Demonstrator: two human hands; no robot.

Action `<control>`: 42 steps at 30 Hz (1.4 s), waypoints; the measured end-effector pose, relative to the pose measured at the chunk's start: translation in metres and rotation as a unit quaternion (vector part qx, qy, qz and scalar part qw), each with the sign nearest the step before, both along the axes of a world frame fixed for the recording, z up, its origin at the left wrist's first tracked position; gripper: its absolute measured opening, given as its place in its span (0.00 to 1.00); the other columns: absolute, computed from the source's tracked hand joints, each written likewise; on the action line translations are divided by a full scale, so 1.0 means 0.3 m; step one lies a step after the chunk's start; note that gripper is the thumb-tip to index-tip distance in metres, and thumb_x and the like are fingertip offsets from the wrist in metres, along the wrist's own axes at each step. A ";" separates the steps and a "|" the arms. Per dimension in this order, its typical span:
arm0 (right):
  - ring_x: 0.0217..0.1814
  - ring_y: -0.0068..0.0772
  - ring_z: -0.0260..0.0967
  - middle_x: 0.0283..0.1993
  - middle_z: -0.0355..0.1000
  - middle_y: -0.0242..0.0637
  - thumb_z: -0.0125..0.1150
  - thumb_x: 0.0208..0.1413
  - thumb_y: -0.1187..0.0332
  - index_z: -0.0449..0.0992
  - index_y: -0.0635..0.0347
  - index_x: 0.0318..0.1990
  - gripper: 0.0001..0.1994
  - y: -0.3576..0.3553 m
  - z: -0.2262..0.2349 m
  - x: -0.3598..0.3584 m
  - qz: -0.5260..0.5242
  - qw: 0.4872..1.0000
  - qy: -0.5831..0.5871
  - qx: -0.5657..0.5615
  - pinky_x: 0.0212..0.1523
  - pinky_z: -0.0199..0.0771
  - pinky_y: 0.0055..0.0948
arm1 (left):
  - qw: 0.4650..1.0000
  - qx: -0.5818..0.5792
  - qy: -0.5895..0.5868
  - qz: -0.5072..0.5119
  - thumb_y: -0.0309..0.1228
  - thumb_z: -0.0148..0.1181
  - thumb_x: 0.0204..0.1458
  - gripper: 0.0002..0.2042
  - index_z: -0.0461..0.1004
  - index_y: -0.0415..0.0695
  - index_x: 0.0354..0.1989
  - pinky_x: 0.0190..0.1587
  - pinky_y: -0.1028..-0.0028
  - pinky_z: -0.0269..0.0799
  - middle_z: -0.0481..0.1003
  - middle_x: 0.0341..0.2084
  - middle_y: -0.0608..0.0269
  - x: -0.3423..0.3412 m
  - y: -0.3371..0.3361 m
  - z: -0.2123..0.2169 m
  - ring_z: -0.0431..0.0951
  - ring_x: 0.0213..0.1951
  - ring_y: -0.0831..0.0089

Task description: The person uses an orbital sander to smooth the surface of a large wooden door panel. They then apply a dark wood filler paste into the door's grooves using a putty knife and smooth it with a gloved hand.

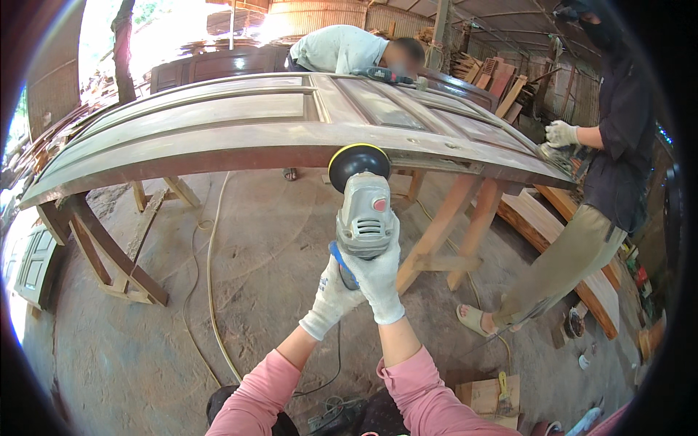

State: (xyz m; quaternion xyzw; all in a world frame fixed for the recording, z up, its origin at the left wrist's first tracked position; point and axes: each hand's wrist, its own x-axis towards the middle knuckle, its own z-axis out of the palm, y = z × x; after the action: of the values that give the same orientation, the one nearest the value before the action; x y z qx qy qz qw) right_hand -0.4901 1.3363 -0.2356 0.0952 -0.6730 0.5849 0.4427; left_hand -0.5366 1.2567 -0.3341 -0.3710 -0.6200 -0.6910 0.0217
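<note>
Angle grinder (366, 211), grey body with red switch and black sanding disc (358, 163): held out in front of the person at the near long edge of a wooden door (218, 123), disc rim touching or just short of that edge, contact not clear. Door: panelled, lying flat on wooden trestles (116, 254) that serve as a table, above a dusty concrete floor (254, 291). Right hand (378, 280), white glove, wrapped tight round the rear of the grinder body; left hand (333, 296), white glove, closed beside and below it on a blue part of the handle; both clamped on the tool, touching each other. Handling judgement: keep the two-handed grip firm, hold the disc flat to the edge face rather than on its rim, move along the grain with light pressure, keep the cable (211, 291) on the floor behind the feet. Other people: one in a pale shirt (338, 49) bent over the far side, one in dark top and gloves (561, 133) at the right end with a tool on the door. Hard to make out: whether the disc spins; the second person's tool, partly hidden; the items at the lower edge, cut off; the door's far left end, bent by the lens
</note>
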 end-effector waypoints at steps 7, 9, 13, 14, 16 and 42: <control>0.55 0.34 0.77 0.56 0.75 0.46 0.84 0.42 0.70 0.60 0.66 0.66 0.45 0.015 -0.018 -0.016 -0.024 0.999 0.011 0.034 0.55 0.79 0.34 | 1.000 -0.023 0.020 0.004 0.41 0.84 0.39 0.52 0.55 0.43 0.71 0.63 0.62 0.69 0.70 0.63 0.52 -0.043 0.019 -0.041 0.73 0.63 0.59; 0.56 0.35 0.77 0.56 0.75 0.46 0.84 0.42 0.69 0.60 0.66 0.66 0.45 0.013 -0.020 -0.011 -0.034 0.999 0.005 0.034 0.55 0.79 0.34 | 1.000 -0.019 0.016 -0.001 0.41 0.84 0.38 0.52 0.55 0.42 0.71 0.64 0.62 0.69 0.70 0.63 0.52 -0.044 0.026 -0.043 0.73 0.63 0.60; 0.56 0.35 0.77 0.56 0.75 0.46 0.84 0.42 0.69 0.60 0.66 0.65 0.45 0.002 -0.022 -0.019 -0.030 0.999 -0.008 0.042 0.55 0.79 0.34 | 1.000 -0.002 0.003 -0.004 0.40 0.83 0.39 0.52 0.55 0.42 0.71 0.64 0.63 0.69 0.71 0.62 0.52 -0.039 0.012 -0.033 0.73 0.62 0.60; 0.55 0.34 0.77 0.56 0.75 0.45 0.84 0.42 0.70 0.60 0.66 0.65 0.44 0.005 -0.022 -0.020 -0.030 0.999 -0.002 0.038 0.55 0.79 0.33 | 1.000 0.001 0.005 -0.001 0.40 0.83 0.39 0.51 0.55 0.42 0.71 0.63 0.63 0.69 0.71 0.62 0.52 -0.037 0.014 -0.029 0.73 0.62 0.61; 0.55 0.33 0.76 0.56 0.75 0.45 0.84 0.42 0.70 0.60 0.66 0.65 0.44 0.013 -0.026 -0.018 -0.030 0.999 0.009 0.030 0.55 0.79 0.32 | 1.000 0.002 0.009 -0.011 0.40 0.83 0.40 0.51 0.55 0.42 0.70 0.63 0.63 0.69 0.71 0.61 0.52 -0.038 0.025 -0.037 0.73 0.62 0.61; 0.57 0.36 0.78 0.56 0.77 0.46 0.83 0.43 0.67 0.61 0.65 0.67 0.45 0.046 0.001 -0.007 -0.006 0.998 -0.023 0.064 0.57 0.79 0.36 | 1.000 -0.001 -0.003 -0.006 0.37 0.82 0.40 0.49 0.58 0.41 0.70 0.66 0.63 0.67 0.71 0.63 0.54 -0.016 0.072 -0.011 0.71 0.64 0.62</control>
State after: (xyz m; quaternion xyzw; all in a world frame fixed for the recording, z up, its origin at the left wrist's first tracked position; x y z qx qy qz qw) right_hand -0.4922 1.3502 -0.2354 0.1056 -0.7197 0.5400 0.4235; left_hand -0.5414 1.2781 -0.3375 -0.3723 -0.6186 -0.6917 0.0157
